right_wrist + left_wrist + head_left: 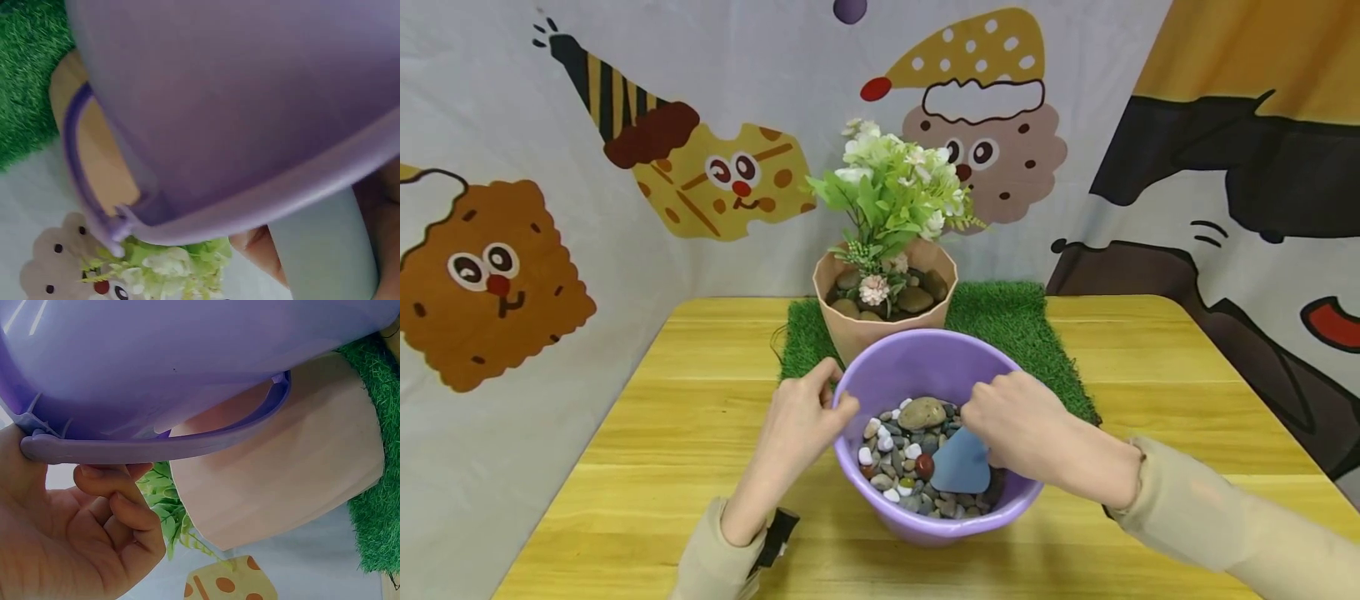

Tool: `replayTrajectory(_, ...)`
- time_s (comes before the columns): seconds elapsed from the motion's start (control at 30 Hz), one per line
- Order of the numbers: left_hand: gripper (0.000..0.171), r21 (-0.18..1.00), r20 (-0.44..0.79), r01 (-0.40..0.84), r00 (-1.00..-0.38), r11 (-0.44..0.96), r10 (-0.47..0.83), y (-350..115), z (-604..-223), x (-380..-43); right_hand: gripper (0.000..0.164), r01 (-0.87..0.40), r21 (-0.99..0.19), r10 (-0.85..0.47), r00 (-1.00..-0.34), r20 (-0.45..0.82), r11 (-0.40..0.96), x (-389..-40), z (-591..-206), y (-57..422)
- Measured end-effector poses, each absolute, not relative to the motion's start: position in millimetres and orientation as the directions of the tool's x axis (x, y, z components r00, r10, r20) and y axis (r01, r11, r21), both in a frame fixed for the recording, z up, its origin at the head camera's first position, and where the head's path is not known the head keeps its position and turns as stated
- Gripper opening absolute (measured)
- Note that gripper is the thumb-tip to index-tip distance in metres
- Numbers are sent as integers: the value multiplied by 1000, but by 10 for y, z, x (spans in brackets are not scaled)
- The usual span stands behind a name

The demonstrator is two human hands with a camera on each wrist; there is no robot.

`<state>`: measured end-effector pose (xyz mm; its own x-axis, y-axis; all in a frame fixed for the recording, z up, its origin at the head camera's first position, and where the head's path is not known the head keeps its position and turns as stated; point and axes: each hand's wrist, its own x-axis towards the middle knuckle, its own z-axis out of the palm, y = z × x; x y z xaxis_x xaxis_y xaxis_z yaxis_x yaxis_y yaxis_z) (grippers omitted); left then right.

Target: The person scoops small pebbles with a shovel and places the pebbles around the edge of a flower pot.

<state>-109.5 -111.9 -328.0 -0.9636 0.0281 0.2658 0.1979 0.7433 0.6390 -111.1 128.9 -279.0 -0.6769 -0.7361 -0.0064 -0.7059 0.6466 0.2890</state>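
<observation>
A purple bucket holds several pebbles, grey, white and red, with one larger tan stone among them. At its left rim my left hand pinches the edge; in the left wrist view the thumb is at the end of the bucket's handle and the fingers curl beneath it. My right hand reaches over the right rim and grips a blue shovel, blade down on the pebbles. The right wrist view shows the shovel's pale grip between the fingers, partly hidden by the bucket.
Right behind the bucket stands a beige flower pot with stones and an artificial white-flowered plant. It sits on a green grass mat at the back of the wooden table. A printed cloth hangs behind.
</observation>
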Motion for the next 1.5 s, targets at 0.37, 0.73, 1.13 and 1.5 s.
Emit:
replayTrajectory(0.37, 8, 639, 265, 194, -964, 744, 24, -1123, -3264, -1088, 25, -684, 208, -709, -700, 78, 699, -1084, -2949, 1300)
replayTrajectory(0.73, 7, 635, 270, 198, -962, 746, 25, -1119, -3268, -1092, 40, -691, 175, -713, -687, 144, 701, -1121, -2996, 1319)
replayTrajectory(1.13, 8, 640, 259, 193, -965, 743, 28, -1113, -3278, -1098, 48, -702, 56, -702, -700, 131, 710, -1125, -3009, 1301)
replayTrajectory(1.5, 8, 642, 262, 197, -965, 741, 29, -1108, -3281, -1101, 50, -730, -33, -718, -678, 156, 682, -1203, -3086, 1256)
